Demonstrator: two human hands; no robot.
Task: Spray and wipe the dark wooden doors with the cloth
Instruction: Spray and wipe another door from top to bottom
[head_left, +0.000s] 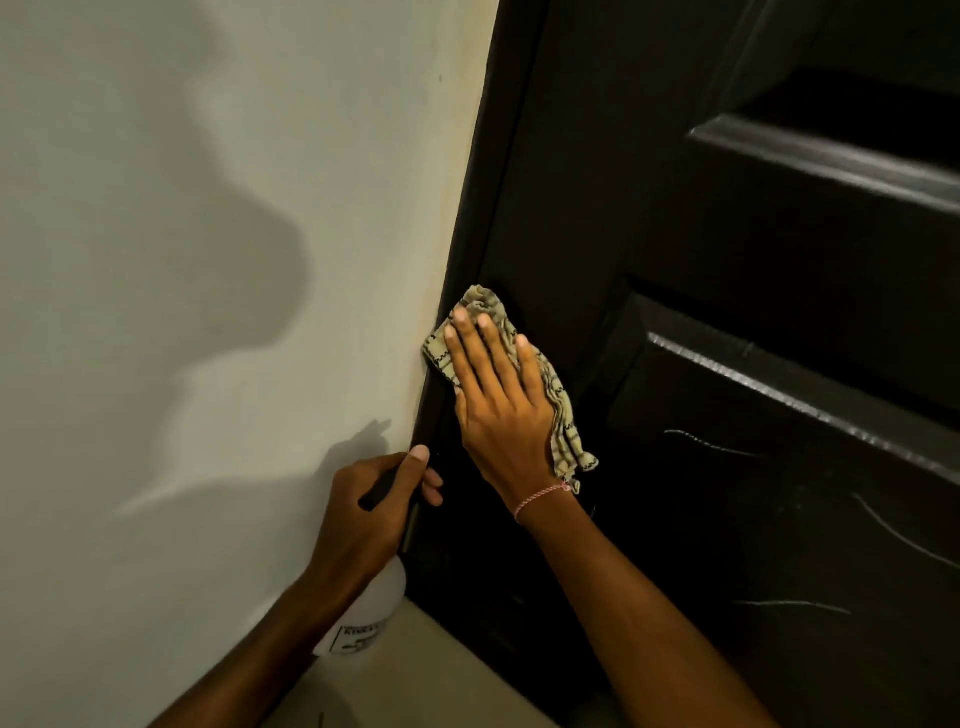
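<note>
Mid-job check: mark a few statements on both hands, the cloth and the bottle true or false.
1. The right hand presses the cloth flat against the door. True.
2. The left hand is empty. False: it grips the spray bottle by its black head.
3. The cloth is plain white. False: it is beige with dark stripes.
4. A pink bracelet sits on the right wrist. True.

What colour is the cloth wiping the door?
The cloth is beige with thin dark stripes, best seen in the head view.
</note>
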